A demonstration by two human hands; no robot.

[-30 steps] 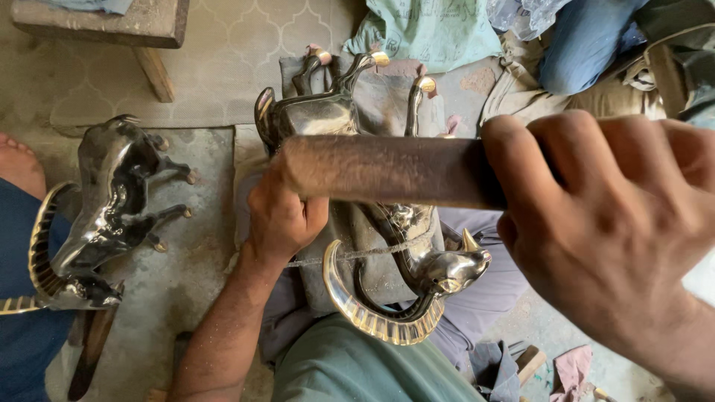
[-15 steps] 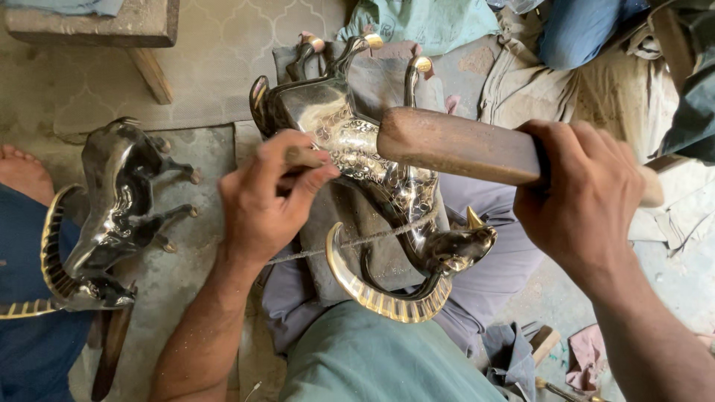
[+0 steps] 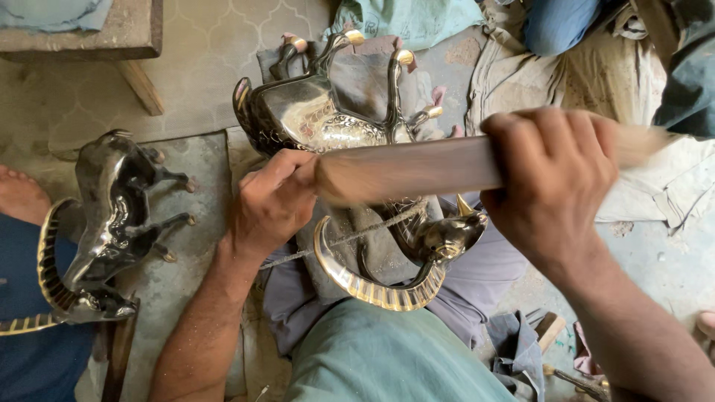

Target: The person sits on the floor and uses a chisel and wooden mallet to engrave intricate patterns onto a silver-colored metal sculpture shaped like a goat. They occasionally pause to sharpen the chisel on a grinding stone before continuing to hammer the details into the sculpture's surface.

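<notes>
Overhead, a person sits on the floor with a shiny metal ram figurine lying upside down on a grey cloth across their lap, its legs pointing away and its long ribbed horn curling toward the body. The right hand is closed tightly around a thick wooden stick, blurred, held crosswise just above the figurine. The left hand is curled, fingertips pinched together at the stick's near end and pressed on the figurine's belly; whatever it pinches is too small to tell. A second metal ram figurine lies on a stone slab near the left.
</notes>
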